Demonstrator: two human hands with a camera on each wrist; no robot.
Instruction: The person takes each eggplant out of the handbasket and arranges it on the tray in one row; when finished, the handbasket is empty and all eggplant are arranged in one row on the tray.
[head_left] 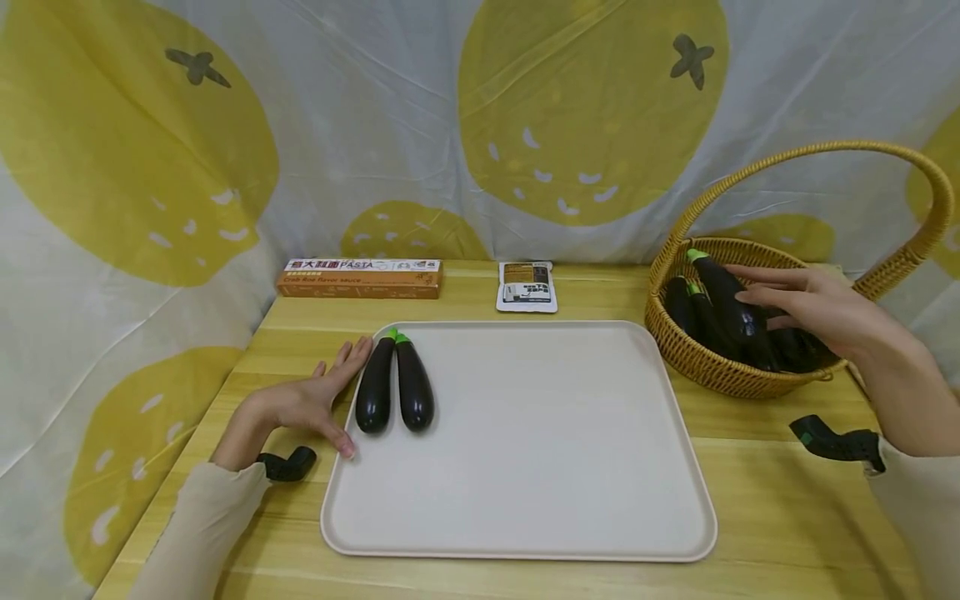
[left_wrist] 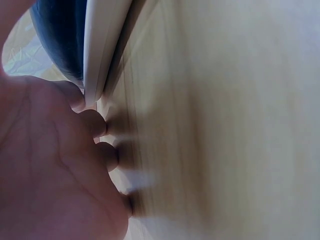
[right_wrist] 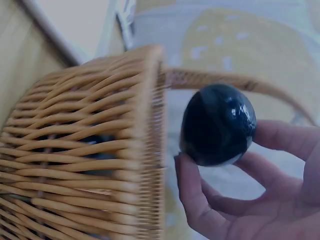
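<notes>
Wooden tabletop (head_left: 750, 517) meets patterned cloth (head_left: 375, 125), left hand (head_left: 313, 402) spread against a tray (head_left: 540, 454), right hand (head_left: 825, 310) gripping an eggplant (head_left: 729, 307).

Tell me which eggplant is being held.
The uppermost eggplant in the basket: the right hand grips it. The others in there lie lower, and the pair on the tray is ungripped.

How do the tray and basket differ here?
The tray is pale, smooth and flat; the basket is tan, woven and deep, with a tall handle. The tray carries two eggplants side by side; the basket holds several eggplants close together. The left hand is at the tray's edge; the right hand grips an eggplant at the basket. Both sit on the wooden table.
</notes>
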